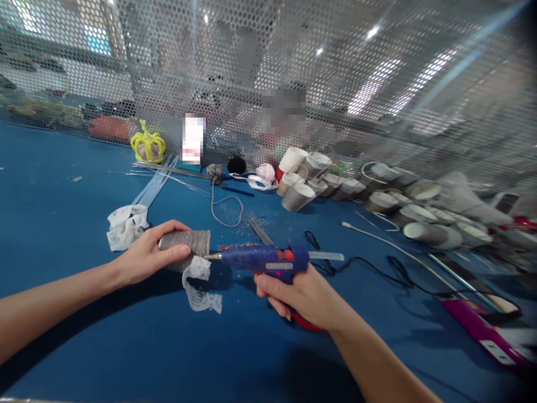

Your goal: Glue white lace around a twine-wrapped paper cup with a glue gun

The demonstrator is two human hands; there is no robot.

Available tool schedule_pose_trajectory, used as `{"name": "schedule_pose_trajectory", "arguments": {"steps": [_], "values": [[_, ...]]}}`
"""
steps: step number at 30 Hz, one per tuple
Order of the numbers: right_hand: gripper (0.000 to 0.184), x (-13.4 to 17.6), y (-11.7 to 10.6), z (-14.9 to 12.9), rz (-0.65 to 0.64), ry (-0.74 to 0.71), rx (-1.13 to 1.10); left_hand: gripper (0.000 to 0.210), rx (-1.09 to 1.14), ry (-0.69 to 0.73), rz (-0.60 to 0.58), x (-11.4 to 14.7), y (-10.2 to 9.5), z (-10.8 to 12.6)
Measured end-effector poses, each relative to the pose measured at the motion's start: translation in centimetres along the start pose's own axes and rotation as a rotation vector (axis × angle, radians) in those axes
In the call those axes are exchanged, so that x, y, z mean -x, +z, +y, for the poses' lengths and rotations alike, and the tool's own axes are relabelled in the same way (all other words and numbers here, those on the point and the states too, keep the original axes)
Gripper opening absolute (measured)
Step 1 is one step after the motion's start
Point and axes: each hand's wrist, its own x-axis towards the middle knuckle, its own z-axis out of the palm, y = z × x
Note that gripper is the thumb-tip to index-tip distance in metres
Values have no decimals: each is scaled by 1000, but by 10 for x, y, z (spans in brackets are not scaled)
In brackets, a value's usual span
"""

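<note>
My left hand (pixel 153 252) is wrapped round a cup-like cylinder (pixel 200 240) covered in grey yarn, lying on its side. In my right hand (pixel 300 294) is a blue hot glue gun (pixel 247 258) with a small red light lit. Its metal nozzle points left and is at the cylinder's right end; whether it touches I cannot tell. A clear glue stick (pixel 329 256) juts from the gun's rear. A crumpled white paper strip (pixel 205 299) lies just under the nozzle, and more crumpled white paper (pixel 126 224) rests behind my left wrist.
Yarn-wrapped and paper cups (pixel 298 196) crowd the back and right. A grey yarn ball (pixel 215 172), spare glue sticks (pixel 155 184), a phone (pixel 193 139) and a yellow crown-shaped piece (pixel 147 146) stand along the mesh panel (pixel 235 67). Black cable (pixel 369 263) and a purple power strip (pixel 482 330) lie right.
</note>
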Motion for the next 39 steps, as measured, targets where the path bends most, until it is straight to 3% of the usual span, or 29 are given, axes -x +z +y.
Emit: {"name": "schedule_pose_trajectory", "arguments": {"steps": [10, 21, 33, 39], "values": [[36, 0, 2, -3, 21, -17, 47, 39, 27, 1, -12, 3, 2, 1], [35, -3, 3, -4, 74, -45, -60, 39, -100, 91, 27, 8, 6, 5], [39, 2, -3, -4, 46, 2, 7, 40, -189, 156, 74, 7, 4, 3], [40, 0, -1, -4, 106, -19, -16, 41, -228, 194, 72, 8, 3, 2]]}}
